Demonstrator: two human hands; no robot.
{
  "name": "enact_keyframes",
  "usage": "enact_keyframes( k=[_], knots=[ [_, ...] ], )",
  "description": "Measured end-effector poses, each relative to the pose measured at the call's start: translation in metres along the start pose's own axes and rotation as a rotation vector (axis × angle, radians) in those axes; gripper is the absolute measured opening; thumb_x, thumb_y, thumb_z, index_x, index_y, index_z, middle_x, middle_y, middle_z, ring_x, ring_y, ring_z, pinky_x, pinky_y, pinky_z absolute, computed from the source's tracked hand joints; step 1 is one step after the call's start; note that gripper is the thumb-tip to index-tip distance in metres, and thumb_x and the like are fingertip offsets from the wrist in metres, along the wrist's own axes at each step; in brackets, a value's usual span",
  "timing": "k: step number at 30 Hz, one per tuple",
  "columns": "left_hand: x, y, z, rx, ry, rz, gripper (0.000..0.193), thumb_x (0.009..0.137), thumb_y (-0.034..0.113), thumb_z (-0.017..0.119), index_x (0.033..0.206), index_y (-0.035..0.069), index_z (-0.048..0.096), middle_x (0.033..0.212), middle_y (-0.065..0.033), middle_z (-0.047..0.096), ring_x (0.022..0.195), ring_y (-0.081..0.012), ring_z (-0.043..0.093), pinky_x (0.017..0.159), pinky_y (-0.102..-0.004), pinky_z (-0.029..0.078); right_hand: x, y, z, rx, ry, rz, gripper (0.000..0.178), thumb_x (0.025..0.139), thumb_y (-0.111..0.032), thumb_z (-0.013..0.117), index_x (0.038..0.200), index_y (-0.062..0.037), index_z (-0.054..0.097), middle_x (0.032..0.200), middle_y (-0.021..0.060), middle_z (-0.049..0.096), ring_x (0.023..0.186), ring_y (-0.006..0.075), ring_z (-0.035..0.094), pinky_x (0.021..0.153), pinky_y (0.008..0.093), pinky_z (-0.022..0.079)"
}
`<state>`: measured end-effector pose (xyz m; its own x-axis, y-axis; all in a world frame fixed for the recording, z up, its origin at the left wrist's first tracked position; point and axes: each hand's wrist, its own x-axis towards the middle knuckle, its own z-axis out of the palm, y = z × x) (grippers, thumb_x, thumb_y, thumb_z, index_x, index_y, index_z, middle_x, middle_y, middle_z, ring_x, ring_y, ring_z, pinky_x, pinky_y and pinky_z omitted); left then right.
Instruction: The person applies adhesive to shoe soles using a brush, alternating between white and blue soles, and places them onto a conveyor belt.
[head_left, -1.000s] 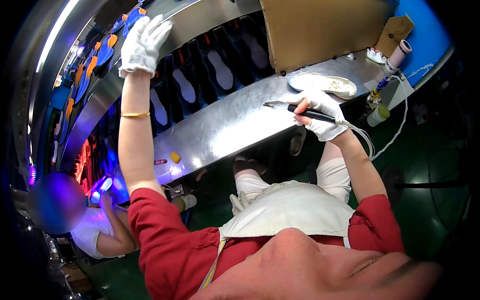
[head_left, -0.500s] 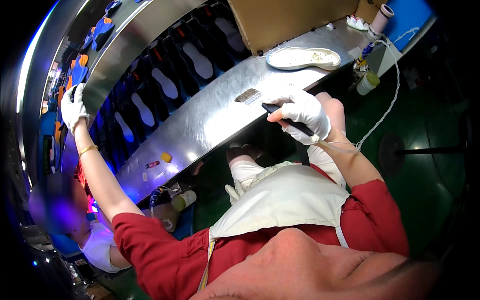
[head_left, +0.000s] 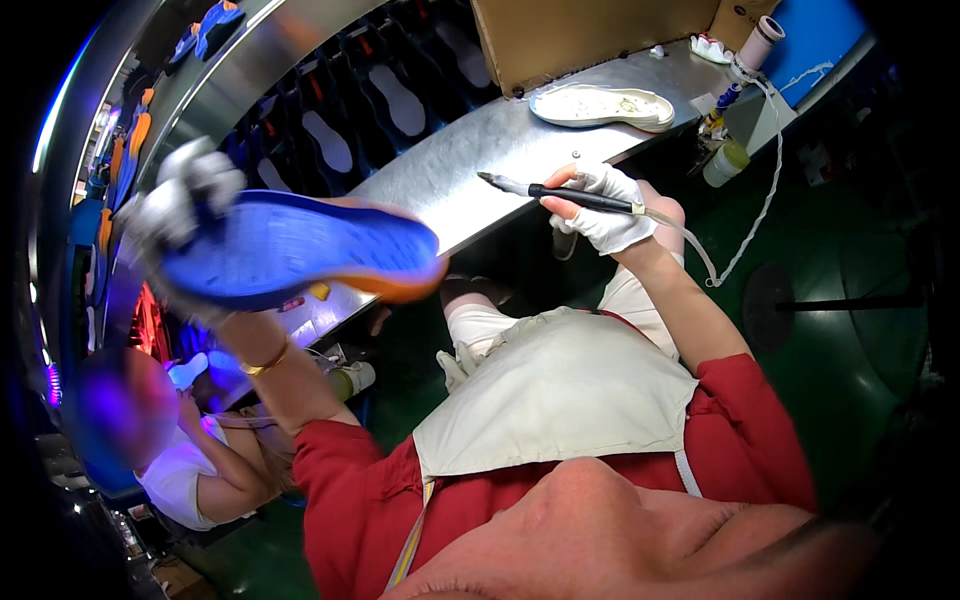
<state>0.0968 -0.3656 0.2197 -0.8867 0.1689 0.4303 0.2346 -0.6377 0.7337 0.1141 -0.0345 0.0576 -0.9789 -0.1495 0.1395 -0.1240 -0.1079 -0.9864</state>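
My left hand (head_left: 190, 195), white-gloved and blurred, grips one end of a blue shoe sole (head_left: 320, 240) with an orange edge. The sole hangs over the left part of the metal bench, its blue face toward me. In my right hand (head_left: 605, 200), also gloved but with bare fingertips, is a flat brush (head_left: 575, 196) with a black handle. A pale tube (head_left: 690, 240) runs from the handle's end. The brush's tip points left above the bench. Beyond it lies a cream shoe sole (head_left: 600, 107), apart from both hands.
Dark racks with pale sole shapes (head_left: 395, 100) line the bench's far side. A cardboard box (head_left: 570, 45) stands at the back. Several blue-orange soles (head_left: 130, 150) sit on the left shelf. A lidded jar (head_left: 728, 165) hangs at the right. Another person (head_left: 215, 450) works at lower left.
My left hand has come back from the left shelf, where it was reaching, and now holds the blue sole. The brush has turned in my right hand, showing its narrow side.
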Motion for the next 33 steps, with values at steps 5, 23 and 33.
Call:
enact_keyframes(
  k=[5,23,33],
  knots=[
    [-0.025,-0.149,-0.048,-0.568,0.021,-0.464,0.053,0.090,0.044,0.045,0.059,0.004,0.055,0.100,-0.0222,0.061,0.103,-0.0326,0.056,0.087,-0.0387,0.049,-0.005,-0.014,-0.001,0.165,0.024,0.230,0.018,0.080,-0.008,0.067,0.097,-0.0048,0.062,0.076,0.0066,0.064,0.055,0.0079,0.056,0.047,0.0173,0.043],
    [-0.070,-0.252,0.003,-0.325,0.561,-0.309,0.071,0.083,0.063,0.043,0.130,0.010,0.039,0.118,-0.0166,0.050,0.104,-0.0331,0.053,0.092,-0.0473,0.044,-0.002,0.017,0.050,-0.926,-0.141,-0.782,0.011,0.072,-0.011,0.063,0.079,-0.0066,0.056,0.073,0.0103,0.052,0.065,0.0254,0.056,0.056,0.0324,0.047],
    [-0.072,-0.244,-0.006,-0.224,0.491,-0.398,0.077,0.080,0.067,0.045,0.126,0.004,0.042,0.109,-0.0176,0.056,0.098,-0.0303,0.058,0.083,-0.0440,0.052,-0.016,-0.008,0.038,-0.933,-0.410,-0.674,0.017,0.065,-0.003,0.063,0.081,-0.0067,0.058,0.074,0.0082,0.052,0.066,0.0246,0.056,0.056,0.0315,0.046]
  ],
)
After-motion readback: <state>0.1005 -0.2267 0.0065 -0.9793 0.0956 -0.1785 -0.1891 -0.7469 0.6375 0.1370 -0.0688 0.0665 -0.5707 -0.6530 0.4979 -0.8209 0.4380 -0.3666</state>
